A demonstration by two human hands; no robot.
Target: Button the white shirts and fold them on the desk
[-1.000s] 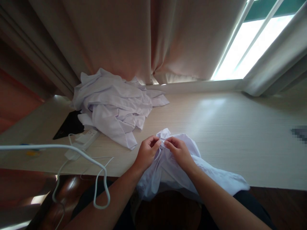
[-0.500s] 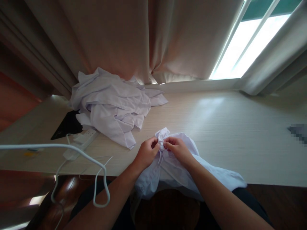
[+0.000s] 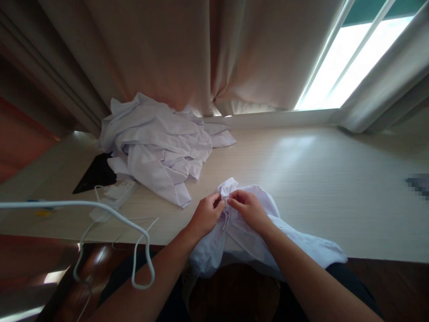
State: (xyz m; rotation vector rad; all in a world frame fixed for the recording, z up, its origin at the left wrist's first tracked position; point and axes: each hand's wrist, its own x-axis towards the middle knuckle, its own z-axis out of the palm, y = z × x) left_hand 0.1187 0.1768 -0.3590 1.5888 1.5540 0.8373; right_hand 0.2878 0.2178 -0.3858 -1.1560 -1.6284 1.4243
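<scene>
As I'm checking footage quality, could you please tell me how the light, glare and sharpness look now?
In the head view, the window is largely blown out, with glare on the tabletop; same view, the curtains darken leftward; same view, fine detail on the white cloth looks soft, and a dark thing at the right edge is pixelated.

Daylight pours in at the window, its pane overexposed white. Below it, pale glare streaks the counter; nearer the viewer than the window, the white garment looks bluish and the floor sinks into shadow. Leftward from the window, the curtain darkens; wide-angle stretch slants the edges.
</scene>
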